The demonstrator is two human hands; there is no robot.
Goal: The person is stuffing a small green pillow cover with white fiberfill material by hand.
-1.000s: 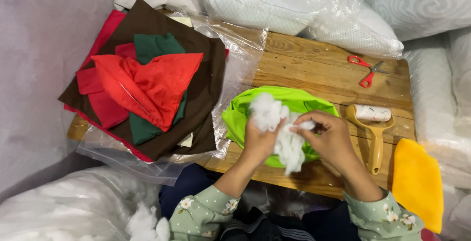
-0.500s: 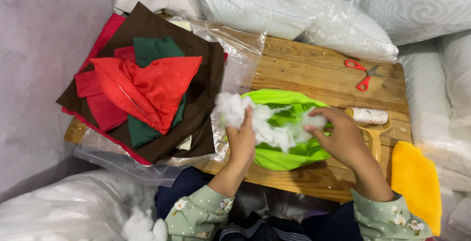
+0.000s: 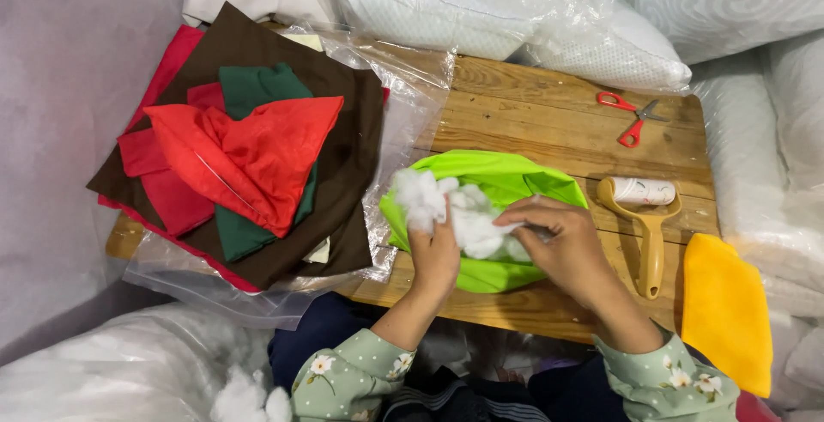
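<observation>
- A clump of white fluffy stuffing fibre is pinched between both hands over the bright green fabric casing, which lies on the near middle of the wooden plank surface.
- The left hand is seen closed on the left part of the fibre, its fingers curled around a tuft that rises above the knuckles.
- The right hand is laid over the right side of the casing, fingers bent and pressed together on the fibre; the fingertips point left toward the other hand.
- The two hands are held near each other, with white fibre stretched between them.
- Both forearms are covered by pale green sleeves with a white flower print.
- To the left of the casing, a stack of folded fabric pieces in brown, dark green and red is set on a clear plastic bag that overhangs the left edge of the surface.
- Just to the right of the casing, a tan-handled lint roller is laid with its white roll at the far end.
- Farther away, near the far right corner, a pair of red-handled scissors is placed.
- A yellow folded cloth is seen at the near right, beside the surface.
- White pillows wrapped in clear plastic are piled along the far side.
- Loose white fibre is seen at the near left, below the surface.
</observation>
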